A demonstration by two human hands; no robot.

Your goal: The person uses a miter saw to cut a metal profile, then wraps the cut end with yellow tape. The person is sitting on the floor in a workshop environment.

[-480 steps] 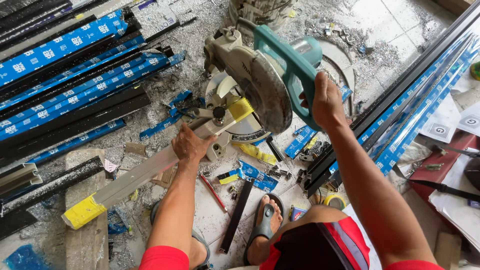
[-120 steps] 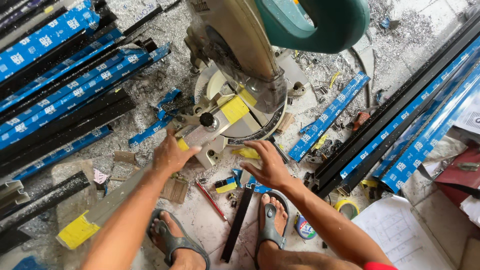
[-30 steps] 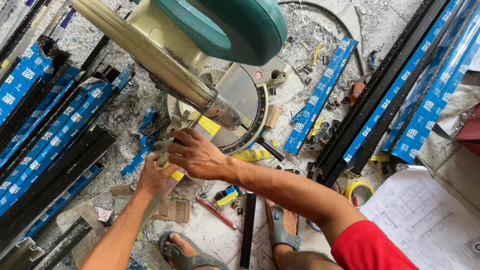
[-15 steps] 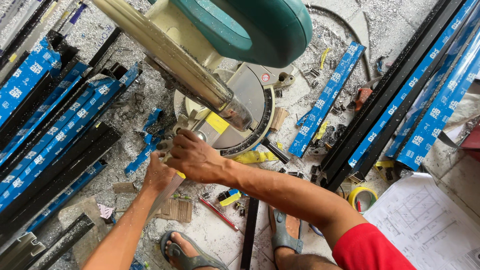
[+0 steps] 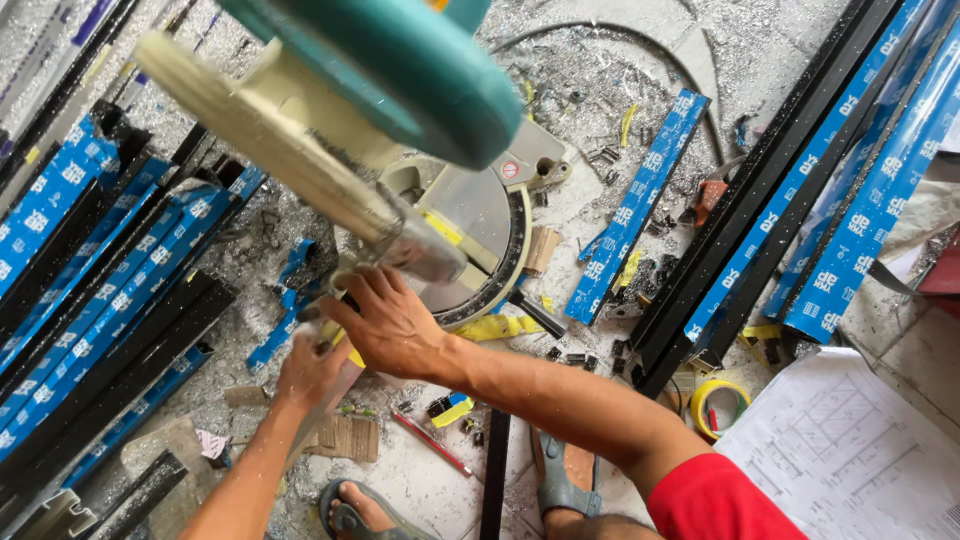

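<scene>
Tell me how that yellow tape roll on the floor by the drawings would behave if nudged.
The yellow tape roll lies flat on its side, so it would probably slide rather than roll. It looks like a thin ring with an open centre, so likely light. The metal shavings strewn about may snag it.
</scene>
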